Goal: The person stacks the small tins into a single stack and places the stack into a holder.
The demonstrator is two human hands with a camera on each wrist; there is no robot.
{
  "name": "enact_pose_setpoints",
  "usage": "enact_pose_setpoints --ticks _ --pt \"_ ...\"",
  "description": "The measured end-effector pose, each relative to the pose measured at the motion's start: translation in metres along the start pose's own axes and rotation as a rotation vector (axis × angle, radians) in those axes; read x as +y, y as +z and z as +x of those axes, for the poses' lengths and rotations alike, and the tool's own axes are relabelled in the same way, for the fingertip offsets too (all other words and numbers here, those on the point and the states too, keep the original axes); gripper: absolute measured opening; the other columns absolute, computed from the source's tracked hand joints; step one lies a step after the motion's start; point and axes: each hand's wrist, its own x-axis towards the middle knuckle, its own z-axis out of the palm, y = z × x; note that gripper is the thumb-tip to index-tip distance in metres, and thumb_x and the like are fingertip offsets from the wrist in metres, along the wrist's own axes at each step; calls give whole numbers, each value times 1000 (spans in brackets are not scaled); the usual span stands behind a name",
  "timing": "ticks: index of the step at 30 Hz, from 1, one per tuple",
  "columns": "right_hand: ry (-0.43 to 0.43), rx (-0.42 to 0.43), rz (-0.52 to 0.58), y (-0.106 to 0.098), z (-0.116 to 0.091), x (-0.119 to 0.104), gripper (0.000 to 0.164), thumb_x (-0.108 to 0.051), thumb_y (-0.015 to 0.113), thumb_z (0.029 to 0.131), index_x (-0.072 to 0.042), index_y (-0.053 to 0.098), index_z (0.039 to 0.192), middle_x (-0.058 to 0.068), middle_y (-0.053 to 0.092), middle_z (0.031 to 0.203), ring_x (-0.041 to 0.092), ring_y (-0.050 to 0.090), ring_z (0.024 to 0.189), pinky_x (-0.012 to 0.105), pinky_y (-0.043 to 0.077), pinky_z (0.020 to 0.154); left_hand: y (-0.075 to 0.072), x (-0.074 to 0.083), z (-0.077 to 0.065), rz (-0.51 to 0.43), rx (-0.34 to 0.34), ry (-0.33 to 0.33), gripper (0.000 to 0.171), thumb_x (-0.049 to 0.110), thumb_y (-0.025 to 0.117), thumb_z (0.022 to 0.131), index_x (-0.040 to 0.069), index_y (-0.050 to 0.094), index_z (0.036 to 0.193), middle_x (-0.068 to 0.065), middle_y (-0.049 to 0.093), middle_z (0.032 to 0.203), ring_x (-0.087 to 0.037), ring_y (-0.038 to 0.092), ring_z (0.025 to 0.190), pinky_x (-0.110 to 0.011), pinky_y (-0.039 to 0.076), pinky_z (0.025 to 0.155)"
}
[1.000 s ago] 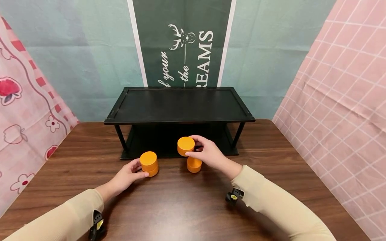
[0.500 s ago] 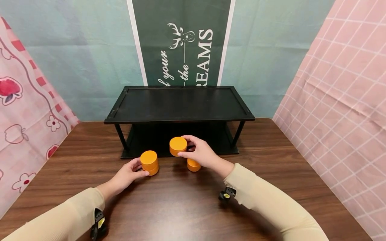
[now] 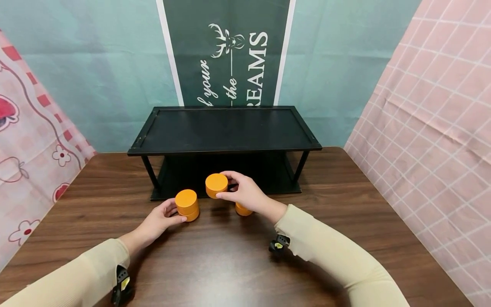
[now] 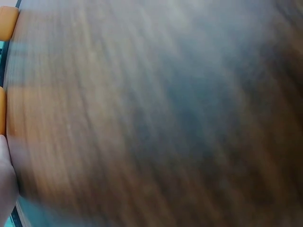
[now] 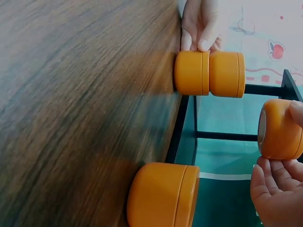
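Note:
Two round orange lidded jars stand stacked on the table, at the front left of the shelf. My left hand (image 3: pixel 157 219) grips the lower jar (image 5: pixel 191 73), thumb and fingers at its side; the upper jar (image 3: pixel 186 199) sits on top. Just right of the stack, my right hand (image 3: pixel 247 194) holds another orange jar (image 3: pixel 216 183) upright in the air, its underside showing in the right wrist view. A further orange jar (image 5: pixel 158 196) stands on the table, partly hidden behind the right hand in the head view.
A low black two-tier shelf (image 3: pixel 226 128) stands behind the jars at the back of the wooden table (image 3: pixel 215 264). Patterned pink cloths hang left and right, with a green curtain behind. The left wrist view is mostly blurred tabletop.
My right hand has carried its jar leftward, closer to the stack, and now covers more of the jar standing behind it. The left hand keeps its hold on the lower jar.

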Motion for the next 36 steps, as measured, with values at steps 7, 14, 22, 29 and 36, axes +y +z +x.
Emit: enact_pose_setpoints --ticks 7,14,22,29,36 --pt "-29 -17 -6 8 7 -1 54 -23 76 79 -11 54 126 1 59 113 14 56 95 29 50 82 -1 2 0 4 0 8 60 9 66 87 -6 35 135 -26 39 137 -38 37 126 -15 39 89" --pt "-38 -36 5 21 13 -5 53 -25 76 79 -12 54 126 0 59 114 12 55 96 22 49 79 -2 1 -1 -1 -2 1 60 11 66 87 -6 34 136 -25 38 138 -38 38 126 -17 40 90" --pt "-37 -52 23 30 17 -10 55 -24 76 78 -11 53 126 0 59 113 12 55 97 31 49 85 -2 0 -1 16 -2 1 59 12 66 87 -5 36 135 -24 40 137 -37 40 125 -20 41 92" --pt "-44 -66 -6 38 22 -12 55 -27 76 78 -12 53 126 -2 59 113 10 54 96 22 48 82 -2 -1 1 26 -17 -17 60 16 67 87 -3 36 135 -23 40 138 -36 41 125 -24 41 94" --pt "-77 -87 -29 47 27 -17 55 -28 74 80 -12 53 128 -2 59 114 9 54 96 23 48 82 -3 -3 2 32 -8 0 59 14 67 86 -3 37 135 -23 42 136 -35 43 123 -19 42 89"
